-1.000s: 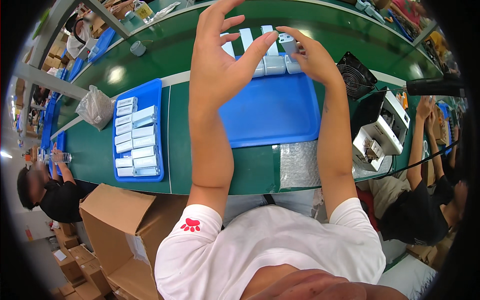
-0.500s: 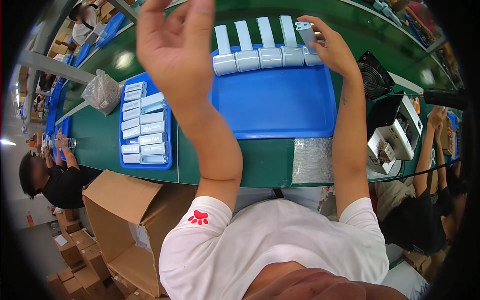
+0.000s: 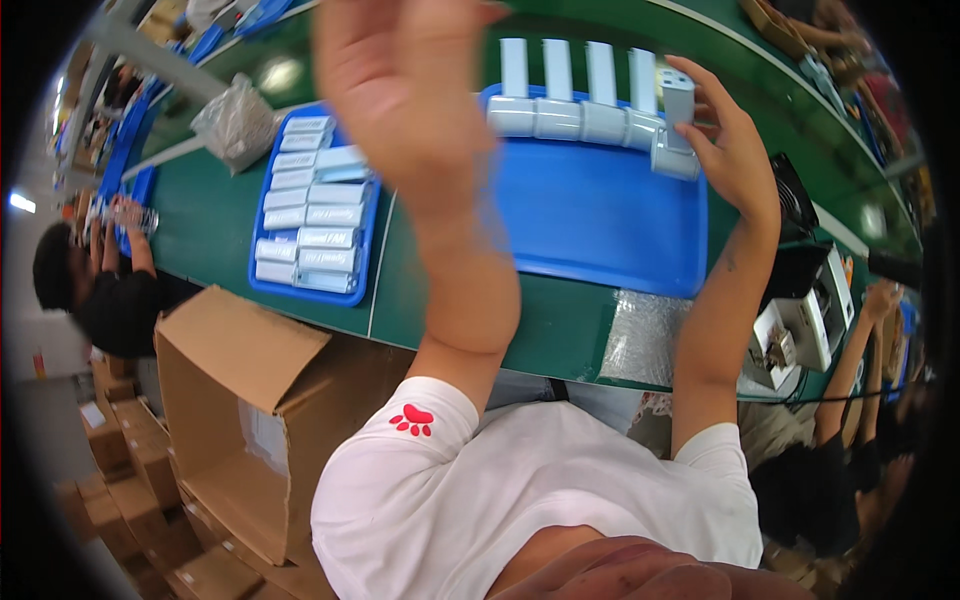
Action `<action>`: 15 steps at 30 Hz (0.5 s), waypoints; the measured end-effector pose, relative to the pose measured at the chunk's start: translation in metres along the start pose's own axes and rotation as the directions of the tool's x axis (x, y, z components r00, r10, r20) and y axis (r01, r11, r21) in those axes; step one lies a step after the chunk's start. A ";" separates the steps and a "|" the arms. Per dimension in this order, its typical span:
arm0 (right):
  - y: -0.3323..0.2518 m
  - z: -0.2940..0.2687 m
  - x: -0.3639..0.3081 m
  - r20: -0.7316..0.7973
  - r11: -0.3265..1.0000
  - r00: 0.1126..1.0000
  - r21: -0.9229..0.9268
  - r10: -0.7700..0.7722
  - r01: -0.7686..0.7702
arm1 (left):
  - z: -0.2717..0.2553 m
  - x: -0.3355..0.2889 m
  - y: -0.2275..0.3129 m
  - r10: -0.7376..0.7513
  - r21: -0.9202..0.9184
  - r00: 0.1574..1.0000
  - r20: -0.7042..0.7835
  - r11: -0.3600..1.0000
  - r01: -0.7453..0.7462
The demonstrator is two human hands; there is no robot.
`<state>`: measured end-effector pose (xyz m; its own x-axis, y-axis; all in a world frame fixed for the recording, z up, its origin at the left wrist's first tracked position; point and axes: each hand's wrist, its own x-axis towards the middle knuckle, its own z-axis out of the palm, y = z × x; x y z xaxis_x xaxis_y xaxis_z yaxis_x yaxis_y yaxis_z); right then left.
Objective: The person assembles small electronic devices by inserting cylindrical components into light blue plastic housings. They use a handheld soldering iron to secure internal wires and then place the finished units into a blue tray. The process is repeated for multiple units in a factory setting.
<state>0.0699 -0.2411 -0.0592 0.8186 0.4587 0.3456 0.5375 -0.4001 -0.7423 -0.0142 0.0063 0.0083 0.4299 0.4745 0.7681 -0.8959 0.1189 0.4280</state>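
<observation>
My right hand (image 3: 732, 140) grips a light blue plastic housing (image 3: 678, 100), thumb on its near side and fingers behind. This piece has a rounded base and a handle-like stem with holes in its end. It is at the right end of a row of similar housings (image 3: 558, 118) along the far edge of a large blue tray (image 3: 600, 225). My left hand (image 3: 405, 90) is raised to the left of that row, smeared by motion and partly cut off by the upper edge; whether it holds anything does not show.
A smaller blue tray (image 3: 357, 285) on the left carries several light blue boxlike parts (image 3: 330, 216). Beyond it lies a clear plastic bag (image 3: 237, 125). Bubble wrap (image 3: 643, 338) is by the near edge, an open carton (image 3: 240, 350) below left. Other people (image 3: 120, 280) work at both sides.
The view has shifted, so the trays appear farther right. The housing in my right hand now sits nearer than the rest of its row. My left hand is still raised and more blurred.
</observation>
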 end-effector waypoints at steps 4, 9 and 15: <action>0.004 0.057 0.021 0.100 0.958 0.990 0.278 -0.098 0.067 | 0.010 -0.006 -0.002 -0.109 -0.029 0.968 0.228 0.993 0.118; 0.002 0.134 0.044 0.260 0.973 0.965 0.211 0.034 -0.091 | 0.050 -0.037 -0.019 0.014 0.176 0.962 0.273 0.982 -0.064; -0.013 0.154 0.073 0.118 0.992 0.992 0.113 0.044 -0.058 | 0.049 -0.046 -0.005 -0.059 0.190 0.841 0.538 0.980 -0.053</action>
<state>0.0915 -0.0804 -0.1122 0.8122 0.5307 0.2424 0.4629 -0.3333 -0.8213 -0.0237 -0.0590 -0.0058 0.4743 -0.0774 0.8770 -0.8799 -0.0743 0.4693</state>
